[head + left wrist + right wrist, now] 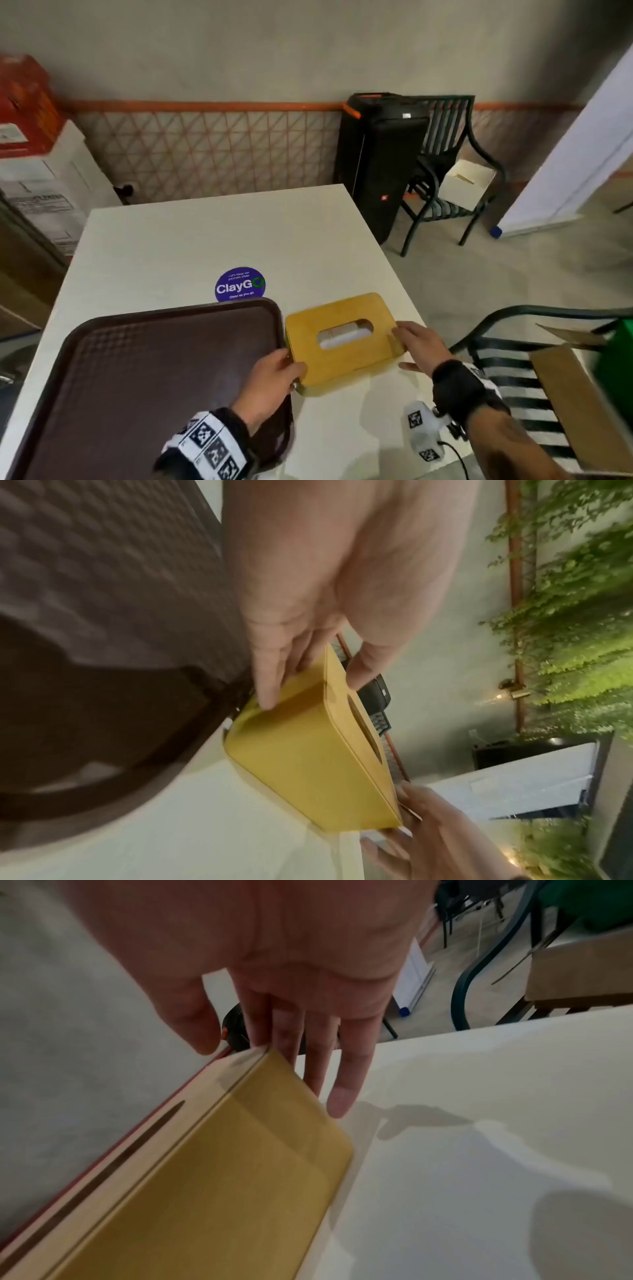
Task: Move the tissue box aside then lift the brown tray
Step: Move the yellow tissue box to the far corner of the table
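The yellow tissue box (308, 329) stands on the white table (205, 240), just right of the brown tray (137, 377). My left hand (270, 373) grips the box's left end, with fingers down its side and the thumb over the top edge. My right hand (418, 346) touches the box's right end with straight fingers. In the left wrist view, the left hand (294, 642) holds the box (308, 764) beside the tray (103, 588). In the right wrist view, the right hand (291, 1001) has straight fingers lying along the box's (240, 1177) end face.
A round blue ClayGo sticker (239, 284) lies behind the tray. The table's right edge runs close to the box. A chair with cardboard (565, 387) and a green box (616, 353) stands right of it. A black speaker (376, 164) and another chair (445, 171) stand beyond.
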